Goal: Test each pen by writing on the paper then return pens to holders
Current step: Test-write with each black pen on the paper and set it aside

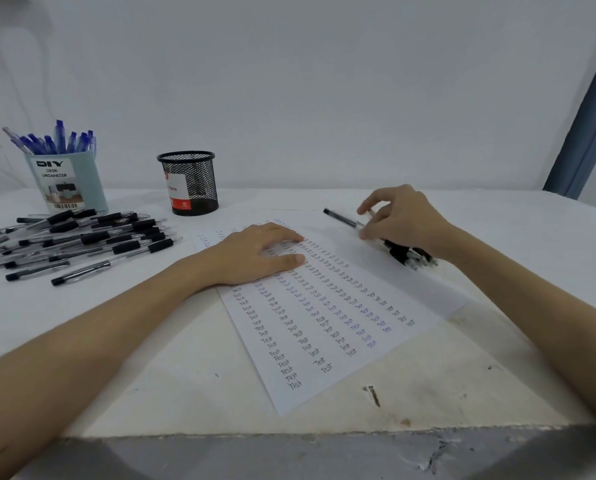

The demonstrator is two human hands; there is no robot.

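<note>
Resting palm-down on the upper part of the paper (324,317), the left hand (255,256) lies flat with its fingers straight and close together, thumb stretched out along the sheet toward its right side, forearm running back toward the near left. Off the paper's upper right edge, the right hand (398,216) arches over a black pen (341,219), fingers curled and pinching its barrel; the pen's long axis runs diagonally, capped end pointing up and left away from the paper, the other end hidden under the hand. Just below that hand, still right of the paper, a small bunch of black pens (410,256) lies on the table (185,358), tips pointing down and right. The paper itself is tilted and covered in columns of the handwritten word "Test". Left of the paper sprawls a pile of black pens (78,239), mostly lying left to right. Behind that pile stands a pale blue holder (68,183) full of blue pens (56,140), and between it and the paper's top a black mesh holder (189,183).
</note>
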